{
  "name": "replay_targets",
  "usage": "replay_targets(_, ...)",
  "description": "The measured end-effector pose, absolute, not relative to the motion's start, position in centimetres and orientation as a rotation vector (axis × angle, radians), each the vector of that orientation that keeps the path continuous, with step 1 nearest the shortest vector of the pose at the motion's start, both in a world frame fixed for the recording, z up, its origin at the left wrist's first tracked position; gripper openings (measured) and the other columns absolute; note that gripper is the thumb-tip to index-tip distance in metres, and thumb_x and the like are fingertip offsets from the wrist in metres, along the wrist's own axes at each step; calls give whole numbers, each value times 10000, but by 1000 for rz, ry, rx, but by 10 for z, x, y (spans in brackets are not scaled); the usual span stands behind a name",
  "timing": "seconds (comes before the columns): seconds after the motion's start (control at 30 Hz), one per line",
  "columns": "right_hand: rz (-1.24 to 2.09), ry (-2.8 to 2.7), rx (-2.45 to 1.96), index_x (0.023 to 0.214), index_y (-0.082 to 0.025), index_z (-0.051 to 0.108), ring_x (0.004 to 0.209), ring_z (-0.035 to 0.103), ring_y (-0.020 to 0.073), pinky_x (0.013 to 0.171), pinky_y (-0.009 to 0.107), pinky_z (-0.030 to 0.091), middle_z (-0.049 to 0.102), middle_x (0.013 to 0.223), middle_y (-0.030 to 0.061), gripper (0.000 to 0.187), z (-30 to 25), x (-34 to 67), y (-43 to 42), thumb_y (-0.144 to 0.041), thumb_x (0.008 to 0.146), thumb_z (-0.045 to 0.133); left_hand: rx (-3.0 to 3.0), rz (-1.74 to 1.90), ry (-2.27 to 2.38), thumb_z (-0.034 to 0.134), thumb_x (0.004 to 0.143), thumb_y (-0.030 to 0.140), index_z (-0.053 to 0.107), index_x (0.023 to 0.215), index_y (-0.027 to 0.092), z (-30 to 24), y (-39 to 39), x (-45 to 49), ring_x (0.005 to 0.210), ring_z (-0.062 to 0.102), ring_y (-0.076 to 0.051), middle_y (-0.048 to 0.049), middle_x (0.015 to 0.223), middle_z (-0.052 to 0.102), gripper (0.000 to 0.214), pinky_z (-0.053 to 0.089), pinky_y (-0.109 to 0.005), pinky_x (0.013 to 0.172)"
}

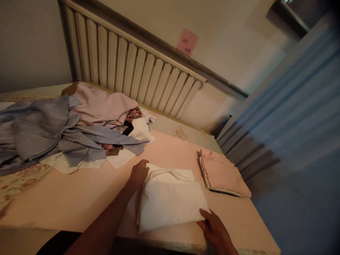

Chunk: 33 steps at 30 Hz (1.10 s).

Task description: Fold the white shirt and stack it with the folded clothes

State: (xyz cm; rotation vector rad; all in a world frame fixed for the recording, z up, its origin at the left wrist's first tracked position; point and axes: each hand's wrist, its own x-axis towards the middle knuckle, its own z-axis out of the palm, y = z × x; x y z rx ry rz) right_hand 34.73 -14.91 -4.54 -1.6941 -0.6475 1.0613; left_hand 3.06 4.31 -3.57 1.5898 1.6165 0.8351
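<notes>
A white garment (172,202), folded into a rough rectangle, is between my hands at the near side of the pink-topped table (79,198). My left hand (138,174) pinches its far left corner between thumb and fingers. At the near right corner, my right hand (214,226) grips the cloth, thumb on top and fingers underneath. The near edge of the garment looks slightly raised off the surface. To its right lies a stack of folded clothes (224,173), with a pink piece on top and darker and pale layers below.
At the left is a loose heap with a grey-blue striped shirt (39,124), a pale pink garment (103,104) and white pieces. A radiator (132,67) runs along the wall behind. A blue curtain (287,152) hangs along the right side. A pink note (187,41) is above the radiator.
</notes>
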Motion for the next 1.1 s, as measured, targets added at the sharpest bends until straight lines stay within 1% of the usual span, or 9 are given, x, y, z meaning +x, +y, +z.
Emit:
replay_targets(0.1, 800, -699, -1941, 872, -190, 662, 666, 662, 241, 633, 354, 550, 693, 738, 53, 403, -37, 350, -158, -429, 555, 735, 1672, 862, 1633, 497, 814, 215, 601, 1102, 172, -38, 40, 30, 941, 609, -201, -69, 985, 679, 309, 437, -300, 842)
replay_targets(0.17, 391, -834, -2074, 970, -196, 661, 795, 669, 265, 767, 387, 540, 710, 869, 80, 446, -30, 349, -159, -439, 599, 697, 1757, 918, 1646, 489, 850, 264, 596, 1091, 168, -37, 37, 32, 1033, 567, -225, -97, 1069, 648, 280, 410, -337, 913)
replay_targets(0.23, 147, -1047, -2038, 1054, -184, 660, 969, 643, 291, 918, 426, 488, 697, 1038, 120, 456, -23, 342, -155, -454, 688, 628, 1911, 1007, 1638, 480, 881, 315, 594, 1076, 166, -34, 33, 34, 1094, 523, -243, -114, 1112, 622, 271, 377, -360, 968)
replay_targets(0.37, 199, -1589, -1722, 1132, -196, 669, 1120, 600, 267, 1015, 432, 451, 667, 1177, 106, 367, -17, 302, -132, -363, 841, 521, 2284, 1006, 1442, 525, 880, 381, 604, 999, 176, -24, 20, 42, 1005, 529, -245, -92, 999, 631, 250, 386, -363, 920)
replay_targets(0.47, 190, -2025, -1473, 1267, -231, 595, 1249, 517, 235, 1071, 435, 415, 569, 1343, 72, 390, -17, 264, -106, -254, 899, 468, 2478, 879, 1322, 597, 836, 387, 602, 954, 188, -17, 8, 46, 958, 518, -253, -75, 949, 617, 232, 377, -384, 865)
replay_targets(0.53, 143, -2218, -1385, 1349, -223, 516, 1331, 425, 228, 1105, 448, 376, 484, 1427, 73, 433, -16, 243, -90, -218, 922, 445, 2562, 821, 1328, 608, 825, 324, 596, 938, 198, -14, 2, 49, 953, 502, -259, -69, 947, 605, 170, 361, -396, 850)
replay_targets(0.63, 126, -2372, -1355, 1400, -199, 446, 1380, 347, 236, 1129, 471, 335, 435, 1462, 92, 469, -12, 224, -73, -214, 932, 444, 2612, 745, 1388, 529, 846, 183, 586, 877, 197, -15, -2, 52, 914, 492, -252, -68, 915, 596, 67, 350, -394, 814)
replay_targets(0.8, 202, -2468, -1425, 1406, -175, 423, 1346, 384, 254, 1154, 513, 260, 477, 1423, 115, 493, -13, 218, -65, -238, 920, 477, 2631, 679, 1379, 455, 881, 137, 578, 818, 188, -27, -1, 57, 856, 497, -242, -71, 867, 599, 147, 347, -386, 767)
replay_targets(1.1, 44, -2276, -1697, 1386, -127, 440, 1284, 464, 292, 1092, 519, 352, 507, 1388, 164, 492, -44, 258, -61, -308, 929, 474, 2688, 634, 1327, 439, 912, 147, 579, 850, 188, -31, -7, 58, 853, 489, -232, -61, 879, 594, 158, 344, -376, 759)
